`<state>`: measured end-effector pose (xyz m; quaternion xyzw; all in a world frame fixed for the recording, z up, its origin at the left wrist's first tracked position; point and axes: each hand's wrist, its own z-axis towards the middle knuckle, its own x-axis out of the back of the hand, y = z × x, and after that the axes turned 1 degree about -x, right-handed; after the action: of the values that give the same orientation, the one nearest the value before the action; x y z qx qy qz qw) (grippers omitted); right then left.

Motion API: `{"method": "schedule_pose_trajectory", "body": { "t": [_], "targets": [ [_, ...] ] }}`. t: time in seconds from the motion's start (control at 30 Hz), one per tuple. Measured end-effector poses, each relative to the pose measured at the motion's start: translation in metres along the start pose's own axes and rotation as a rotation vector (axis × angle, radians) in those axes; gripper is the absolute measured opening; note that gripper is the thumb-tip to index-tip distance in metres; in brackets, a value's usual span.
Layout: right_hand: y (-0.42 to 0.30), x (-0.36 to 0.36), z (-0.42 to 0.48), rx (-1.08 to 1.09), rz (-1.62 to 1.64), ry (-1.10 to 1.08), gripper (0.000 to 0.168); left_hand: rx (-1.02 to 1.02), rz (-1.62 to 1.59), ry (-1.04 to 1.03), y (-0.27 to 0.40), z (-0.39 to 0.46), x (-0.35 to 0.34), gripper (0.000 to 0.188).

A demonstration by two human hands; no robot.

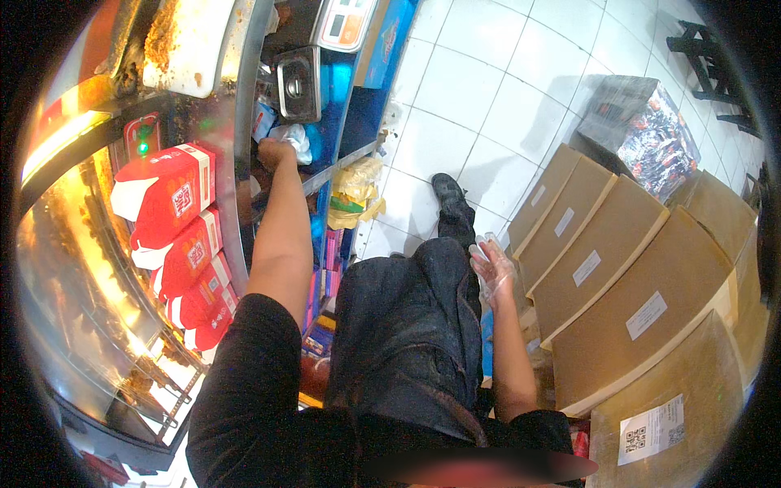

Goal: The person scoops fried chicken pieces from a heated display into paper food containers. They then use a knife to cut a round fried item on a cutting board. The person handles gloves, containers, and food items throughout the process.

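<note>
My left hand reaches into the shelf at the left, against a crumpled white plastic bag; its fingers are mostly hidden, so its grip cannot be told. A steel container with a lid lies just beyond it, with a small blue and white packet close by. My right hand wears a clear plastic glove and hangs beside my right leg, fingers apart and slightly bent, holding nothing visible. Several red and white paper food boxes stand in a row on the counter left of my left arm.
A lit glass food warmer fills the left side. A digital scale sits at the top of the shelf, above yellow plastic packaging lower down. Several cardboard cartons stand at the right, near a patterned box on the tiled floor.
</note>
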<state>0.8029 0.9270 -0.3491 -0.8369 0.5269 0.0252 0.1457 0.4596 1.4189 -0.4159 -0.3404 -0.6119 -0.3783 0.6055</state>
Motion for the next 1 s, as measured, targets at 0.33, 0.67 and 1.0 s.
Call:
{"method": "schedule_pose_trajectory", "body": {
  "t": [0.33, 0.67, 1.0],
  "targets": [
    [-0.001, -0.001, 0.006, -0.074, 0.036, 0.052, 0.063, 0.049, 0.176, -0.046, 0.008, 0.001, 0.043, 0.032],
    [0.006, 0.005, 0.010, -0.076, 0.023, 0.067, 0.056, 0.167, 0.187, -0.322, -0.032, 0.065, -0.005, 0.037],
    [0.005, 0.018, 0.015, -0.061, -0.014, 0.069, 0.065, 0.102, -0.015, -0.385, -0.027, 0.050, 0.006, 0.044]
  ]
}}
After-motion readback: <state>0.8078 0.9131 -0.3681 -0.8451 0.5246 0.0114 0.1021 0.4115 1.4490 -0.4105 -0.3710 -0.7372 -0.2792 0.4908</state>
